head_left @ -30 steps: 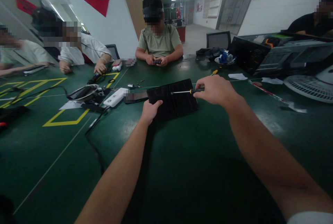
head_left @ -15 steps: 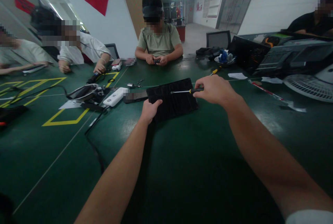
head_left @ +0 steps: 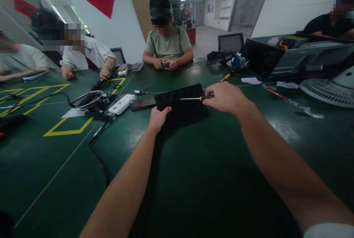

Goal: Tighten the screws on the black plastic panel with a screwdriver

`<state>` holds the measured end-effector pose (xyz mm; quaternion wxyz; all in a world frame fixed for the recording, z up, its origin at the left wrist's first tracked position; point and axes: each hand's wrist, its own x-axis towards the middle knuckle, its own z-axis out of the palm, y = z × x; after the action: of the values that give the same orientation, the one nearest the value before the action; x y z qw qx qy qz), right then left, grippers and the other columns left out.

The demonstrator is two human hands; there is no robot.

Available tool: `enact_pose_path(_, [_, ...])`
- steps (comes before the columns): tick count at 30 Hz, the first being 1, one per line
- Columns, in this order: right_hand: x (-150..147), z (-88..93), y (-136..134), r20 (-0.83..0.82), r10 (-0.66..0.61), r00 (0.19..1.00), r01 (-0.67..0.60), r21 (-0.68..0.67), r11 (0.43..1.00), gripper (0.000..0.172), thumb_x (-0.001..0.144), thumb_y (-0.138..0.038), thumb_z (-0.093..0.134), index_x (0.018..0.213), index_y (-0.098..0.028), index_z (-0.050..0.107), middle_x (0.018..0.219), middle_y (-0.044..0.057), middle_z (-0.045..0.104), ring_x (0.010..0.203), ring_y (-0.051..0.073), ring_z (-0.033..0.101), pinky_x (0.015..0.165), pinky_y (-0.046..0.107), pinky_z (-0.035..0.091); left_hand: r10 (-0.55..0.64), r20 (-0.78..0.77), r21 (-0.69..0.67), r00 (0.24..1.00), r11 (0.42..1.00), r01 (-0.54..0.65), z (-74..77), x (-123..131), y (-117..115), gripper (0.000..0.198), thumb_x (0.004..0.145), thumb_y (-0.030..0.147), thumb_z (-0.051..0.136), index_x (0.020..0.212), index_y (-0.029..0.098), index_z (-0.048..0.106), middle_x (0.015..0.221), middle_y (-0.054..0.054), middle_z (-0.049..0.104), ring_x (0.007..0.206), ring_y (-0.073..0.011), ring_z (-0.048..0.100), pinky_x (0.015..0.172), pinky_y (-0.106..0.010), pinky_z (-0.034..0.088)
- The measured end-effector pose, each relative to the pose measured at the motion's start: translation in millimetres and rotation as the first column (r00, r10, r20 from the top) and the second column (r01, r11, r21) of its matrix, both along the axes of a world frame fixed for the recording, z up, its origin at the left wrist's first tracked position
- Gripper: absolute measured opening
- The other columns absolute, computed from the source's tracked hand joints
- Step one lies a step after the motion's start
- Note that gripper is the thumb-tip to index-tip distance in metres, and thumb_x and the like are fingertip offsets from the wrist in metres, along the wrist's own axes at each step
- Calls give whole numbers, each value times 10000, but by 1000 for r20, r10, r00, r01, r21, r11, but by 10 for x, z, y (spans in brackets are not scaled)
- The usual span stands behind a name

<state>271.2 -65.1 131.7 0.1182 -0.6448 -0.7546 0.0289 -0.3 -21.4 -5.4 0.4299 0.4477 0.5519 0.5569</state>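
Panel (head_left: 185,111): dark, tilted above the tabletop (head_left: 188,179), just right of the left fingers (head_left: 166,111); whether its lower edge rests there cannot be told.
Left grip: these fingers clasp the panel's left edge, thumb on the near face, the others hidden.
Right grip: the right fingers (head_left: 213,87) are curled round the handle of the driver (head_left: 193,98), its shaft pointing leftward from them across the panel.
Driver tip: work on the panel seems in hand; actual contact cannot be confirmed.
Next turn: would call for firm left fingers and a squarer tip, since the shaft appears to lie nearly along the face and could slip.
Dish (head_left: 238,67): well beyond the right fingers, bearing a blue-and-white bundle (head_left: 238,60).
White box (head_left: 121,104): left of the left fingers; contents unknown.
Loose bits (head_left: 148,87): beyond the left fingers, in no visible container.
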Motion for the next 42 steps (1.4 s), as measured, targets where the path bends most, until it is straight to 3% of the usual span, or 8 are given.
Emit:
enact_pose_path(9, [-37,2,-35,38,-3,999,3,-1,1000,280,864,-434,647,1010,-258,808,1009,121,770,965,329,694,780,442,524,21,-9,-2,1000,1000,-21,1,7,6,412,570,354,875,909,151,759,928,-86,796,888,-289,752,888,-440,589])
enact_pose_path(17, [-70,16,-32,104,12,995,1,-123,992,420,969,-500,513,1115,-220,791,1114,169,762,1049,376,693,850,511,532,13,-14,-1,1000,1000,-13,-14,-4,25,404,585,350,875,919,153,763,936,-97,799,906,-301,759,889,-449,594])
enact_pose_path(23, [-73,-15,-12,96,28,995,-10,-184,983,451,990,-510,431,1078,-211,757,1120,172,748,1053,372,683,829,494,521,2,-10,9,1000,1000,-2,-35,-14,40,413,595,347,869,946,153,768,960,-97,804,915,-298,761,900,-449,594])
enact_pose_path(28, [-32,-6,-17,80,18,997,-10,-94,996,349,877,-460,633,1152,-254,699,1072,123,740,979,329,677,761,422,488,8,-6,8,1000,1000,-8,-11,2,21,395,593,337,867,928,153,766,944,-91,803,910,-294,760,878,-428,599])
enact_pose_path(34, [29,22,-26,50,-9,999,7,28,1000,262,878,-426,649,1074,-267,719,1016,100,733,936,304,658,742,401,457,10,-19,7,1000,1000,-10,9,0,6,391,589,346,866,913,152,764,923,-91,800,898,-294,757,859,-421,599])
enact_pose_path(42, [30,-4,-12,55,-9,998,8,26,1000,258,858,-430,679,1043,-263,745,996,102,736,931,306,659,741,401,458,6,-8,-2,1000,1000,-6,9,14,1,388,577,345,859,901,157,757,914,-82,792,877,-287,751,868,-434,591])
